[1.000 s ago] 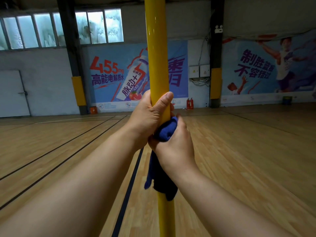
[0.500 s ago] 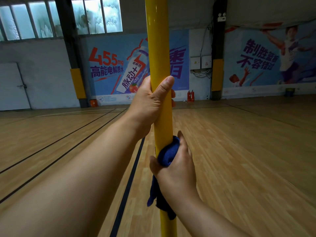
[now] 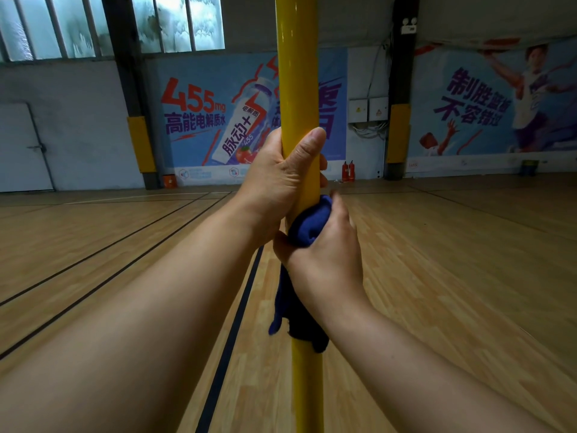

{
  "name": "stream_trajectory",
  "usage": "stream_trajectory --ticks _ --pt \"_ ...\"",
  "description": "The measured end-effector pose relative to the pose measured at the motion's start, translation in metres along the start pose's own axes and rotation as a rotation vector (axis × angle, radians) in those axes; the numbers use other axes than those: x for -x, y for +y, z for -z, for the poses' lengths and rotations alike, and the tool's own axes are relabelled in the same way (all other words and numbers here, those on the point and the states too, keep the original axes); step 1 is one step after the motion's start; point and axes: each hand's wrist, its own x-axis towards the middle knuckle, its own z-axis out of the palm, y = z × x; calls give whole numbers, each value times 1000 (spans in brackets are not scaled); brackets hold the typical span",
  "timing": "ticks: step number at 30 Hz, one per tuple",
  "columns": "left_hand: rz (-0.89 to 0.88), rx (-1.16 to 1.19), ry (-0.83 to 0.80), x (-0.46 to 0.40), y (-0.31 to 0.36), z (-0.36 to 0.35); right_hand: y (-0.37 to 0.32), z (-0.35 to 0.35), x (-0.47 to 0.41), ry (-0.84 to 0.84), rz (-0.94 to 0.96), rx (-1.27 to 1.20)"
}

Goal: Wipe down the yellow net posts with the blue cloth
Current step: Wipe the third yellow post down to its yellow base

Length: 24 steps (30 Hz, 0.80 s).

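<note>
Blue cloth (image 3: 310, 225), soft and limp, is bunched against the yellow net post (image 3: 299, 89) under the right hand (image 3: 327, 257), whose fingers curl round both; a loose tail of it hangs down the post below the wrist. By its look it weighs little, folds to the tube's curve, and is best held as a wad in the palm so it cannot slip out. Just above, touching the cloth's upper edge, the left hand (image 3: 281, 179) wraps the bare post, thumb lying up the near side, a full closed grip that steadies it. The post itself stands upright and runs out of view top and bottom; its glossy paint looks hard and slippery, so pressure through the cloth probably matters more than speed. Beyond lies the wooden court floor (image 3: 437, 276) with dark lines, then the far wall with a drink poster (image 3: 218, 120).
</note>
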Motion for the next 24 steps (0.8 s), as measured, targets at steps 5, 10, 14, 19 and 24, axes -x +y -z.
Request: stream_trajectory --ticks 5,10,14,19,24 --pt "-9 -1 -4 1 1 0 18 -3 18 -18 5 21" --pt "-11 -5 1 2 1 -1 38 -8 36 -45 -54 36" --pt "-10 -20 7 1 1 -1 43 -9 38 -51 -63 49" --pt "-12 -16 3 2 1 -1 41 -7 35 -63 -63 52" --pt "-15 -17 -1 2 0 -1 26 -4 22 -41 -34 34"
